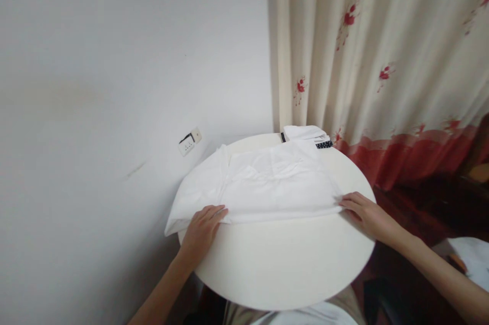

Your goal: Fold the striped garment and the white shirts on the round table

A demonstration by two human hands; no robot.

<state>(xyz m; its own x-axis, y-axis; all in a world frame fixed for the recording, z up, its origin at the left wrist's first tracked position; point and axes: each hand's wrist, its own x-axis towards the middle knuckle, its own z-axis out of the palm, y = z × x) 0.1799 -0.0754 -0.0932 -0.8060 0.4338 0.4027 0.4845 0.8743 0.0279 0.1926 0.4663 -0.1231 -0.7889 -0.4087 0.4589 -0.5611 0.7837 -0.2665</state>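
Observation:
A white shirt point(275, 182) lies spread across the round white table, folded along its near edge, with a sleeve-like part reaching over the table's left rim. At the near left of the cloth, my left hand point(205, 225) has its fingers closed on the edge. My right hand point(361, 208) pinches the near right corner between thumb and fingers. Both hands rest low, close to the tabletop. Small wrinkles run through the middle of the fabric.
Behind the shirt, a folded white cloth point(305, 133) with dark patterned trim sits at the far rim of the round table point(282, 264). A wall with a socket point(187, 145) stands close on the left. A cream and red curtain point(382, 60) hangs behind on the right.

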